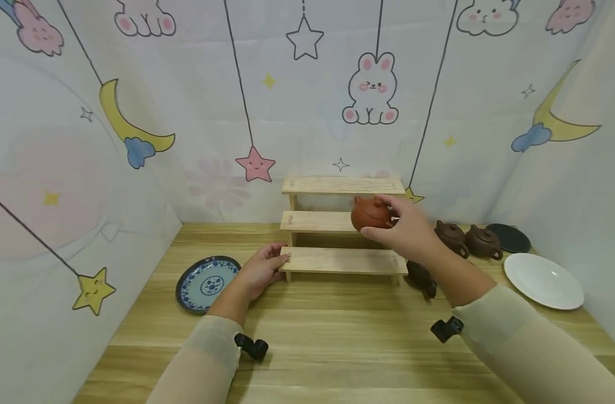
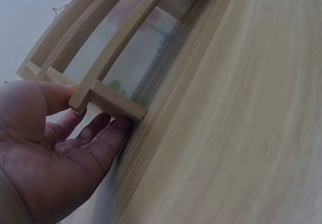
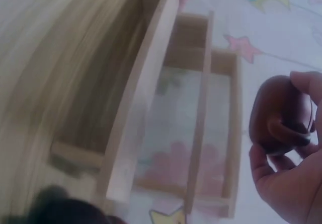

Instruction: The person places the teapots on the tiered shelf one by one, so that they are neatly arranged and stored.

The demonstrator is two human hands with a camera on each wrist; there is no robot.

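A reddish-brown clay teapot is in my right hand, in front of the middle and top boards of a three-step wooden rack. In the right wrist view the thumb and fingers curl round the teapot, its spout or handle facing the camera. My left hand grips the left end of the lowest step. Seen from the left wrist, the thumb lies at the board end and the fingertips press against the rack's short leg piece.
Dark brown teapots stand right of the rack, one close by its lowest step. A white plate and a dark round plate lie farther right. On the left is a blue-patterned plate. A patterned cloth hangs behind.
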